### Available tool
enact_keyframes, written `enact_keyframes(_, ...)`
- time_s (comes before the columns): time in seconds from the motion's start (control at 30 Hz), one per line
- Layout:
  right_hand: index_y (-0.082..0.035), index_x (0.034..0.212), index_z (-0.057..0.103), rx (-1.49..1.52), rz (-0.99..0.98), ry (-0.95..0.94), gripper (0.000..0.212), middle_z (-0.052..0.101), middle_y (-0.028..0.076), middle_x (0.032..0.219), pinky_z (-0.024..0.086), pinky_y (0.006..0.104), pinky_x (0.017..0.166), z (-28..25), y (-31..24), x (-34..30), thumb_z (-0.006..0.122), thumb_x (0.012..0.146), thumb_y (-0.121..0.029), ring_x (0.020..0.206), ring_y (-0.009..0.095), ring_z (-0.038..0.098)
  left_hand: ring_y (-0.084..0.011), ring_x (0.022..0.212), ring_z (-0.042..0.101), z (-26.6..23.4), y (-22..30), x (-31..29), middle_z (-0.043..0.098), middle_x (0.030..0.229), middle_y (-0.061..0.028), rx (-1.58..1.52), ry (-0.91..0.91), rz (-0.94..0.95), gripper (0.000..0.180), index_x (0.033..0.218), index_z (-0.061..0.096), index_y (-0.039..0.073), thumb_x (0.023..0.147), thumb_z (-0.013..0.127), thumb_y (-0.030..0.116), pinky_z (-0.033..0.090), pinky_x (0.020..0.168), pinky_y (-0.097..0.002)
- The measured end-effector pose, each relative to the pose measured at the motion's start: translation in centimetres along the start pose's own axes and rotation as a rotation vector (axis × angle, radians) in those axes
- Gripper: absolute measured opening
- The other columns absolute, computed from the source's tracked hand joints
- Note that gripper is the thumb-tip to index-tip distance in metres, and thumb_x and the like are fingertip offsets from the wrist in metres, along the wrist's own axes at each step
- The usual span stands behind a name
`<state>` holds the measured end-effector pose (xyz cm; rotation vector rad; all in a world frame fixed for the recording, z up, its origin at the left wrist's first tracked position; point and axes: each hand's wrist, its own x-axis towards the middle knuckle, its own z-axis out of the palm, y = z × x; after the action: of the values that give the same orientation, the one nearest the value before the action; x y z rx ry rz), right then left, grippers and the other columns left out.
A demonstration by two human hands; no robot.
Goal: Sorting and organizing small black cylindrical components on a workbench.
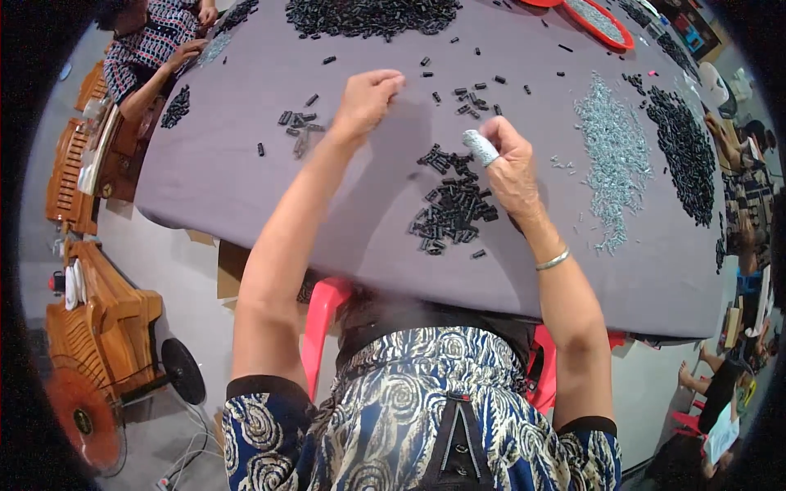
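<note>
My left hand point(368, 105) is raised above the tablecloth, its fingertips pinched together and pointing right. Whatever may be in that pinch is too small to make out. Over the upper edge of a heap of small black cylindrical parts point(454, 206) is my right hand point(514, 155), fingers curled closed. One of its digits wears a white patterned wrap point(481, 148), and I cannot see what the fingers hold. Loose black parts point(475, 101) lie scattered beyond my right hand. Left of my left forearm is another small group of black parts point(298, 122).
Small silvery pins point(610, 164) spread across the right, beside a long black pile point(679, 155). A large black pile point(372, 15) lies at the far side, with a red basket point(602, 26) at far right. Another person's hand point(185, 54) works at far left. The grey cloth point(360, 237) covers the table.
</note>
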<state>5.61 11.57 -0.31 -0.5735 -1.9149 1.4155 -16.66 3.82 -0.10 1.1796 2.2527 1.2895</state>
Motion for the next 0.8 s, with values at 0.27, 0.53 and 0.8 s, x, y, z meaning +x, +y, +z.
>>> enact_keyframes(0.27, -0.003, 0.090, 0.056, -0.153, -0.274, -0.027, 0.018, 0.058, 0.005, 0.078, 0.048, 0.0263, 0.057, 1.3, -2.5, -1.3, 0.067, 0.077, -0.006, 0.065, 0.013, 0.056, -0.0085, 0.075, 0.057, 3.8, 4.3, -8.0, 0.061, 0.082, 0.0022, -1.308, -0.275, -0.399, 0.015, 0.095, 0.061, 0.012, 0.086, 0.064, 0.023, 0.044, 0.063, -0.0231)
enact_keyframes(0.53, -0.002, 0.089, 0.055, -0.146, -0.312, 0.017, 0.017, 0.059, 0.010, 0.078, 0.049, 0.0305, 0.060, 0.7, -1.7, -1.3, 0.065, 0.075, -0.004, 0.068, 0.021, 0.060, -0.0070, 0.068, 0.054, 4.2, 6.4, -10.0, 0.060, 0.077, 0.0025, -1.194, -0.158, -0.340, 0.013, 0.094, 0.064, 0.006, 0.086, 0.064, 0.016, 0.043, 0.057, -0.0204)
enact_keyframes(0.8, -0.001, 0.087, 0.058, 0.035, -0.150, -0.110, 0.012, 0.062, 0.009, 0.071, 0.048, 0.0273, 0.060, 0.8, -1.8, -1.4, 0.065, 0.080, -0.008, 0.066, 0.011, 0.057, -0.0057, 0.074, 0.054, 3.1, 5.9, -11.4, 0.061, 0.084, 0.0002, -0.810, -0.068, -0.099, 0.016, 0.101, 0.065, 0.000, 0.089, 0.057, 0.007, 0.045, 0.066, -0.0201)
